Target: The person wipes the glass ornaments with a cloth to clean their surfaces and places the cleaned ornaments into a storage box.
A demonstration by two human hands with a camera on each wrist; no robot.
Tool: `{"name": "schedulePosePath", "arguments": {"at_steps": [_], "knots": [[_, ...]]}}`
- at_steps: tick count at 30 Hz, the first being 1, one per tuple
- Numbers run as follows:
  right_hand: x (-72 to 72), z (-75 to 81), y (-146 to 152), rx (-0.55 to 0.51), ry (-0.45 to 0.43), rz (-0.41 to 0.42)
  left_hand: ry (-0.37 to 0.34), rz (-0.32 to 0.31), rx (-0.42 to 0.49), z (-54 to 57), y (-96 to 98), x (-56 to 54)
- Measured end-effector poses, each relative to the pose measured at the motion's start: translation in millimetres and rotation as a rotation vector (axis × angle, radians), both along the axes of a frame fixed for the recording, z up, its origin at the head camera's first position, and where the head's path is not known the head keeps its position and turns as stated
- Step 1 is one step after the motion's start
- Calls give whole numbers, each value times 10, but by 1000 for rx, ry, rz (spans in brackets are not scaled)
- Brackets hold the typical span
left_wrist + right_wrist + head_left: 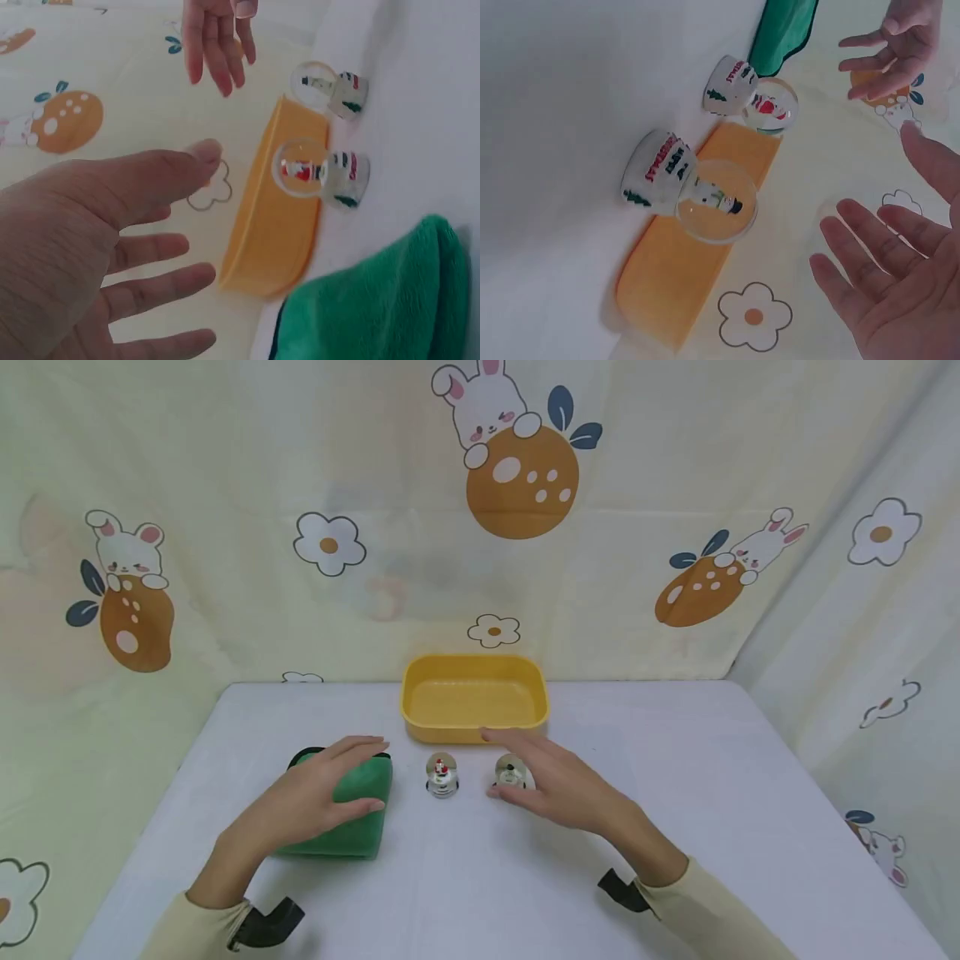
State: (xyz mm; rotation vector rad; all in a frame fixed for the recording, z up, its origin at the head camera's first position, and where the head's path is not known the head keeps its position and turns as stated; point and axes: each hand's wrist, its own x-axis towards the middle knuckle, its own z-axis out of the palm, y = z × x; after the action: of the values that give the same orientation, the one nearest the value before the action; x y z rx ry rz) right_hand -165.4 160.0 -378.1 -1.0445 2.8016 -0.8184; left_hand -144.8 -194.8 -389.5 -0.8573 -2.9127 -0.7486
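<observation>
My left hand (318, 793) hovers over a folded green cloth (358, 814), fingers spread and holding nothing. To the cloth's right stands a snow globe with a red-clad Santa figure (442, 775). A second snow globe, with a snowman in a black hat (716, 201), is partly covered by my right hand (562, 781) in the head view. That hand is also spread and bare, with the globe seen between thumb and fingers. Both globes sit upright on white bases with red lettering and a green tree.
Behind the globes is a yellow rectangular tray (476, 735), near the back edge of the white-covered table (465, 902). A cream curtain (637, 460) printed with rabbits and flowers hangs behind and at the sides. Black straps (266, 925) show at both wrists.
</observation>
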Motion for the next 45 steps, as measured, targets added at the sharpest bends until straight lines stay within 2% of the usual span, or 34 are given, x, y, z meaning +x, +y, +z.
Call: {"name": "schedulePosePath", "arguments": {"at_steps": [2, 5, 8, 13, 16, 19, 24, 30, 37, 45], "knots": [[-41, -16, -44, -15, -22, 22, -70, -14, 55, -25, -53, -32], [-109, -68, -98, -50, -55, 62, -139, -37, 102, -76, -127, -73], [-170, -133, -155, -82, -83, 87, -185, -47, 115, -136, -189, -99], [-205, -184, -295, -105, -101, 80, -229, -15, 111, -276, -259, -124], [-215, -218, -389, -93, -88, 55, -233, 9, 90, -385, -284, -141], [-231, -273, -481, -90, -112, 24, -234, 16, 75, -478, -300, -160], [-254, -384, -625, -66, -170, -33, -217, 21, 41, -560, -298, -187], [-269, -493, -744, -44, -158, -72, -184, 37, -30, -613, -281, -218], [-290, -582, -810, -138, -238, -114, -114, 37, -126, -636, -247, -238], [-300, -637, -838, -216, -305, -157, -117, 54, -188, -626, -200, -289]]}}
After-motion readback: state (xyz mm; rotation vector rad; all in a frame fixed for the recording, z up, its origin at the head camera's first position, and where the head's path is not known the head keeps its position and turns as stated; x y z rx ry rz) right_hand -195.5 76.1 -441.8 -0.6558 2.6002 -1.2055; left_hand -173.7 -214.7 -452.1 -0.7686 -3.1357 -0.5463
